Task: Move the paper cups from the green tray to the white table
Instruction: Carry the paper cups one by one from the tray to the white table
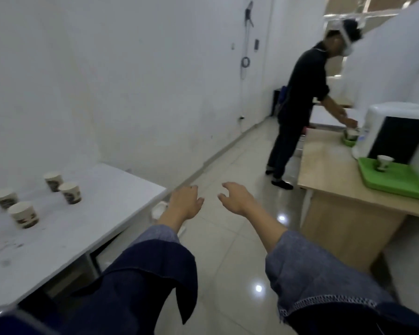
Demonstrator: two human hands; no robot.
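Observation:
Several printed paper cups stand upright on the white table (pixel 102 204) at the left, among them a near one (pixel 24 214) and one further right (pixel 70 192). On the wooden counter at the right lies the green tray (pixel 402 180) with one paper cup (pixel 383 163) standing near its back left corner. My left hand (pixel 184 201) and my right hand (pixel 237 198) hover over the floor between the two tables, fingers spread, holding nothing. Both are well away from the tray and the cups.
A person in dark clothes (pixel 300 105) bends over the far end of the wooden counter (pixel 329 170) by a second green tray (pixel 348 141). A white and black appliance (pixel 394 131) stands behind the near tray. Glossy tiled floor (pixel 228 250) runs between the tables.

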